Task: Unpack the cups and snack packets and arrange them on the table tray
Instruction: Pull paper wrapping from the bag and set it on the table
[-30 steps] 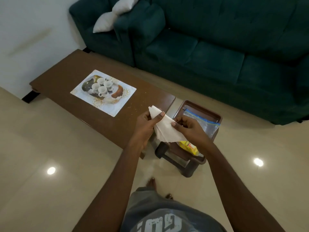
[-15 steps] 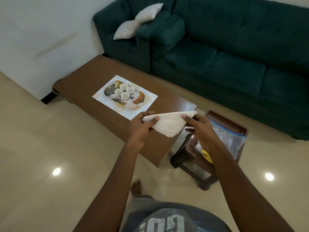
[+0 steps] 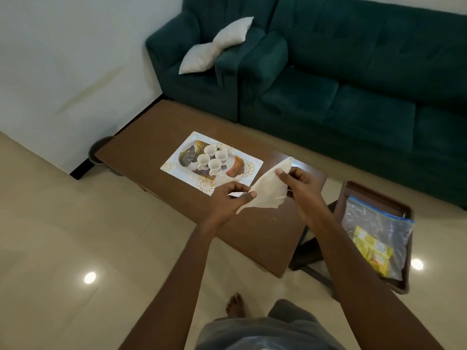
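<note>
Four white cups (image 3: 211, 159) stand upright in a tight cluster, handles showing, on the patterned white tray (image 3: 249, 165) that lies flat on the brown table. Yellow snack packets (image 3: 371, 251) lie inside a clear zip bag (image 3: 374, 223) with a blue seal, flat on a dark brown stool-tray at right, well apart from the cups. A crumpled sheet of white wrapping paper (image 3: 265, 189) is held up between both hands, above the table edge

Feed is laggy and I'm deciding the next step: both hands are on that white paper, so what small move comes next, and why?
Probably set the white paper aside on the table. Both the left hand and right hand are occupied with it, four cups already stand on the tray, and the yellow snack packets remain inside the zip bag.
</note>
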